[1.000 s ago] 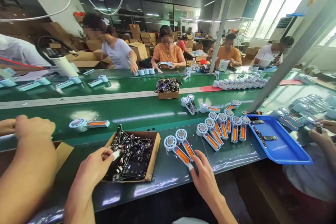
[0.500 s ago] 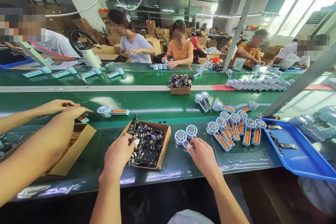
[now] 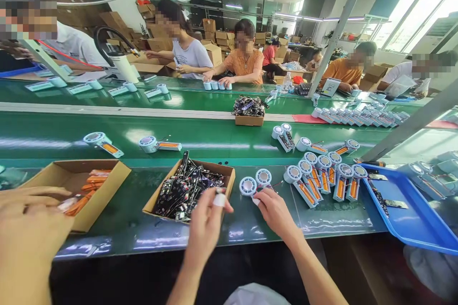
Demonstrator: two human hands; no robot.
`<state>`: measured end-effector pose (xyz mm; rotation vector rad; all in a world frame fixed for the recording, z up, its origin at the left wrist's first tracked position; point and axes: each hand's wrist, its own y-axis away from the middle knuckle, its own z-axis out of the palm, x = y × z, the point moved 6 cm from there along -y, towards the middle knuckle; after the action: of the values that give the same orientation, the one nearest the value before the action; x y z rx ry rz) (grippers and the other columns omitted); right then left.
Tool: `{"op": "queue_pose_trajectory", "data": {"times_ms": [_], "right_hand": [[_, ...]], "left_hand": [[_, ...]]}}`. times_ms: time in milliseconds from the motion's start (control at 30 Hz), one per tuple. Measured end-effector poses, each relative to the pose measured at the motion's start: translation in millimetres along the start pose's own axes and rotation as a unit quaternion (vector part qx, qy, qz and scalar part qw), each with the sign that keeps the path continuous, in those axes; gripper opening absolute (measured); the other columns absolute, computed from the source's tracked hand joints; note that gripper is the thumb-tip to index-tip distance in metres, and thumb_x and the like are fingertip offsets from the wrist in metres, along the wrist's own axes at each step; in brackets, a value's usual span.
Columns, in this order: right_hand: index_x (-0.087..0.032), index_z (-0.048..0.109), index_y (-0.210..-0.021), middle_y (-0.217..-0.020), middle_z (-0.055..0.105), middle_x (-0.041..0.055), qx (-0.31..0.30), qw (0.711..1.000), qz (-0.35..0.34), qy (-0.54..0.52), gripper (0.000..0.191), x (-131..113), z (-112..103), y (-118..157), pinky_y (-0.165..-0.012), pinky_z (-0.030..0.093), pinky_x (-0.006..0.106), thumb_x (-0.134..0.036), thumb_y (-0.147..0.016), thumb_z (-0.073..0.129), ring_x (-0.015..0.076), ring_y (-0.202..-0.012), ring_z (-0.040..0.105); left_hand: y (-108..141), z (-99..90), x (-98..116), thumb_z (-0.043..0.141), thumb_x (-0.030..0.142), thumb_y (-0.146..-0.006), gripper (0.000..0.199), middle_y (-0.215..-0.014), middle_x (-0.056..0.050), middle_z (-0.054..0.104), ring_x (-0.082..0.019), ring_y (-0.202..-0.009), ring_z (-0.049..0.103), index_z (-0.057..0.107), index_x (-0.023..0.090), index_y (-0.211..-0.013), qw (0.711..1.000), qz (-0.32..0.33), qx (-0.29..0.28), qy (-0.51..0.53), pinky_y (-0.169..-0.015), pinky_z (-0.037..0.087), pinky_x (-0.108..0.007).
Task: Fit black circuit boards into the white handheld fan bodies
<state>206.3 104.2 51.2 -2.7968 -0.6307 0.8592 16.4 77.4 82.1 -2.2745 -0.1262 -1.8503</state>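
My left hand (image 3: pixel 207 219) is in front of the right side of a cardboard box (image 3: pixel 232 186) of black circuit boards (image 3: pixel 179 190). Its fingers, one with a white cover, are pinched on a circuit board (image 3: pixel 219 191), of which only a small dark end shows. My right hand (image 3: pixel 274 209) grips the handle of a light blue handheld fan (image 3: pixel 247 186), lying on the bench; the fingers mostly hide that handle. Touching distance behind it lies a second fan (image 3: pixel 264 177). To the right, several open fans (image 3: pixel 324 164) show orange batteries in their handles.
A co-worker's hand (image 3: pixel 32 219) reaches over a box (image 3: pixel 118 174) of orange batteries at left. Fans (image 3: pixel 148 143) lie on the green belt (image 3: pixel 214 140). A blue tray (image 3: pixel 422 214) with several boards stands at right, near a slanted metal post (image 3: pixel 411 126). Other people sit across.
My left hand has come out of the circuit board box and moved right, toward my right hand. My right hand stays at the fan. The co-worker's fan now lies on the belt.
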Motion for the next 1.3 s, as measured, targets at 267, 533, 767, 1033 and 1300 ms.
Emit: {"op": "queue_pose_trajectory", "data": {"times_ms": [267,533,767,1033,1300], "right_hand": [[-0.018,0.072,-0.088,-0.067,0.064,0.0009,-0.045,0.913,0.193,-0.356,0.028,15.5,24.3,31.5,-0.054,0.045,0.024,-0.034,-0.095,0.050,0.0146,-0.057,0.056],[-0.024,0.068,-0.111,-0.102,0.066,0.0061,-0.028,0.994,-0.021,-0.108,0.029,-13.7,6.1,28.9,-0.080,0.052,0.029,-0.013,-0.097,0.045,0.0183,-0.092,0.064],[-0.020,0.066,-0.095,-0.091,0.065,0.0067,-0.010,0.976,-0.175,0.128,0.023,-24.9,15.4,26.7,-0.067,0.044,0.030,-0.017,-0.103,0.044,0.0186,-0.075,0.055],[-0.018,0.061,-0.082,-0.079,0.058,0.0049,0.040,0.974,-0.181,0.134,0.015,-31.9,18.6,19.3,-0.061,0.040,0.032,-0.014,-0.093,0.053,0.0189,-0.068,0.049],[-0.021,0.063,-0.082,-0.081,0.059,0.0042,0.047,0.992,-0.101,0.065,0.019,-27.0,16.8,19.1,-0.063,0.042,0.028,-0.007,-0.086,0.051,0.0177,-0.072,0.054]], "left_hand": [[40.7,72.8,-53.6,0.060,0.040,-0.081,0.024,-0.081,-0.005,0.073,-0.024,-0.080,0.067,0.067,0.018,-0.089,0.995,-0.078,-0.057,0.025,-0.073,0.053,-0.033],[33.2,69.3,-75.3,0.069,0.049,-0.074,0.033,-0.052,0.007,0.049,-0.012,-0.051,0.044,0.063,0.017,-0.075,0.969,-0.189,-0.069,0.147,-0.051,0.036,-0.023],[37.8,61.3,-74.7,0.071,0.058,-0.072,0.047,-0.057,0.006,0.053,-0.012,-0.054,0.048,0.064,0.014,-0.086,0.954,-0.224,-0.102,0.173,-0.054,0.043,-0.023],[36.9,54.2,-78.8,0.061,0.054,-0.078,0.041,-0.059,0.003,0.057,-0.016,-0.053,0.055,0.064,0.015,-0.089,0.977,-0.173,-0.100,0.077,-0.053,0.048,-0.027],[37.4,49.8,-71.8,0.042,0.033,-0.089,0.028,-0.061,-0.001,0.064,-0.017,-0.048,0.058,0.065,0.018,-0.087,0.987,-0.049,-0.105,-0.109,-0.049,0.044,-0.025]]}}
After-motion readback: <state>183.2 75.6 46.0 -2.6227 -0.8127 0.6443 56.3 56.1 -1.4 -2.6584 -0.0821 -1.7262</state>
